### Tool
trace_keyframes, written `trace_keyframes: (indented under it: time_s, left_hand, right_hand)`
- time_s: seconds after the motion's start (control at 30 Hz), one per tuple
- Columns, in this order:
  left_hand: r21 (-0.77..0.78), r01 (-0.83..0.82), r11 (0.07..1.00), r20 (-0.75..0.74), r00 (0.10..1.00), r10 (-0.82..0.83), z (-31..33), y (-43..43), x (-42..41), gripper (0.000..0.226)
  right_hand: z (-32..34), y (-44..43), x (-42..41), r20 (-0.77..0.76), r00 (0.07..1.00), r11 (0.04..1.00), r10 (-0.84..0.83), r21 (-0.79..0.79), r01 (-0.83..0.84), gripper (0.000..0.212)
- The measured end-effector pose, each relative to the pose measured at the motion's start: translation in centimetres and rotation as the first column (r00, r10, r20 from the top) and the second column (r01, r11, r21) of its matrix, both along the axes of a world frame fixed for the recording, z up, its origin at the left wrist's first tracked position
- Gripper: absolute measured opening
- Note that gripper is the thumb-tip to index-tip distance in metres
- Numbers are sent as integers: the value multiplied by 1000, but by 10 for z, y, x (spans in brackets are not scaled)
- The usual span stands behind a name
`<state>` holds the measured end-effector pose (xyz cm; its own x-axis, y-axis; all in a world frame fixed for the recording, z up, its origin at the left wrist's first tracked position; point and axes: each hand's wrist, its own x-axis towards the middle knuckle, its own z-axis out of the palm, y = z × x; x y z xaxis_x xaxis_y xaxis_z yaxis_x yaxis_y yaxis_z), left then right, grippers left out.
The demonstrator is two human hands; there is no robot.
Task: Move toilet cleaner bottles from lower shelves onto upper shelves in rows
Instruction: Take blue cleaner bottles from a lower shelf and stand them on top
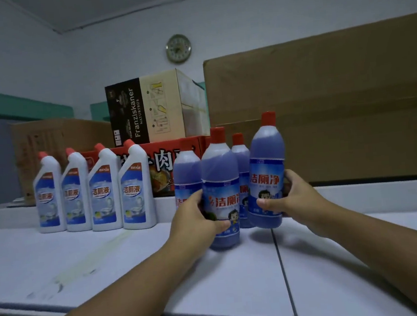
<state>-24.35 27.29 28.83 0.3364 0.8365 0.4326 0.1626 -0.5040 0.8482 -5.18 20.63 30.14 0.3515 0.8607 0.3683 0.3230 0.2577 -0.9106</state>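
"Head view: what do the hands have?"

"The left hand (198,217) is wrapped round the lower label of a blue toilet cleaner bottle (221,179) with a red cap, its thumb lying across the front. The right hand (294,195) grips a second blue bottle (266,162) the same way."

"Where are those two?"

"Upright, side by side, mid-way along the white shelf (84,259). Whether the right one's base touches the shelf I cannot tell. Two rear bottles (186,172), also blue, stand just behind them."

"And further left?"

"Four white angled-neck cleaner bottles (106,193) in a close row. Behind are a red carton (161,159), a Franziskaner box (156,106) on top of it, brown cardboard (324,100) and a wall clock (178,48)."
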Motion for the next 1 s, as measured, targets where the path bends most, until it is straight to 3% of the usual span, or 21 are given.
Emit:
trace_keyframes:
  time_s: [0.3,0.47,0.63,1.0]
  left_hand:
    - [83,20,996,-91,996,-13,-13,10,4,77]
    - [444,-207,872,-250,906,342,-10,-4,0,76]
    - [350,-246,904,-228,913,337,-10,-1,1,69]
    - [451,-332,829,-289,824,487,-12,5,2,55]
  right_hand:
    - [-19,14,-1,164,985,997,52,-67,-42,69]
    - [-21,13,-4,237,971,997,35,-79,-17,64]
    - [-18,12,-12,314,949,994,1,-104,33,60]
    - [-1,15,-14,368,928,968,48,-247,48,56]
